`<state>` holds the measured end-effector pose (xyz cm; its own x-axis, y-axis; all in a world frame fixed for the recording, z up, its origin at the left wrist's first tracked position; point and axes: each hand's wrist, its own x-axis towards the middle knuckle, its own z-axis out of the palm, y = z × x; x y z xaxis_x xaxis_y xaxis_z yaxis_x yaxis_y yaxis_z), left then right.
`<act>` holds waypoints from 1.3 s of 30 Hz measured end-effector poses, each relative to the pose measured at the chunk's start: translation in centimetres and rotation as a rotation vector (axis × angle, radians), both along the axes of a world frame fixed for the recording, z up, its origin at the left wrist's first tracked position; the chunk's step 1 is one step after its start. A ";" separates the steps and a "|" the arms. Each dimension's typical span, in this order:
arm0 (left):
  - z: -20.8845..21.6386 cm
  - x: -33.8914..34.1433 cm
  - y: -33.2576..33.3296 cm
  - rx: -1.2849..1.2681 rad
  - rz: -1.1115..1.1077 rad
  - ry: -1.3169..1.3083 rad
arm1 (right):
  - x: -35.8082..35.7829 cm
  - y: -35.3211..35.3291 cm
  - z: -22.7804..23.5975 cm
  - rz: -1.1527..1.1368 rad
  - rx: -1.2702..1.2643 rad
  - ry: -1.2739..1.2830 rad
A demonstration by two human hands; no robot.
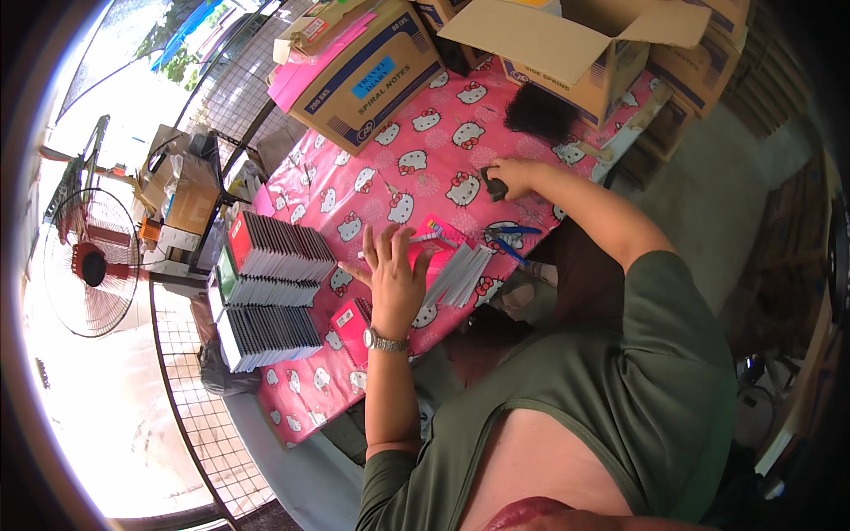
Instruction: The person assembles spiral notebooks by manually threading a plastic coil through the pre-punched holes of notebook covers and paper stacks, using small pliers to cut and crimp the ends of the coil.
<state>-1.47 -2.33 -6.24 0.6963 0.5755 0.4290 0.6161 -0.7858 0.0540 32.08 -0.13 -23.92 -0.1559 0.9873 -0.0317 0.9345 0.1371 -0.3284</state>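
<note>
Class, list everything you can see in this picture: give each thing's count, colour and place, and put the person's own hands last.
Patterned plastic tablecloth: one, pink with white cat faces, covering the table.
Stacks of spiral notebooks: three rows, dark-edged, red and green covers, on the table's left edge.
Brown cardboard boxes: several, at the table's far end, one open.
Small pink notebooks: a few, beside the left wrist.
Fanned white cards: one bundle, right of the left hand.
Blue-handled pliers: one, near the table's right edge.
Electric standing fan: one, white cage with red hub, far left.
Left hand: flat on a pink notebook, silver wristwatch on.
Right hand: gripping a small black object.
</note>
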 end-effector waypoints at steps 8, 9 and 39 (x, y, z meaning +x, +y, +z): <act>0.2 0.5 1.3 -0.167 -0.096 -0.161 | -2.8 1.2 7.2 0.036 -0.320 0.791; 0.2 0.1 1.3 -0.164 -0.084 -0.174 | -4.4 0.7 10.4 0.206 -0.322 1.045; 0.4 -2.7 4.1 -0.607 -0.066 -0.404 | -9.8 2.4 20.2 0.369 -0.364 0.700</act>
<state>-4.20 1.82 -5.84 0.5925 0.7560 0.2782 0.4087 -0.5797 0.7050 22.25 2.28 -3.69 -0.5653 0.8172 -0.1126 0.4178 0.1659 -0.8933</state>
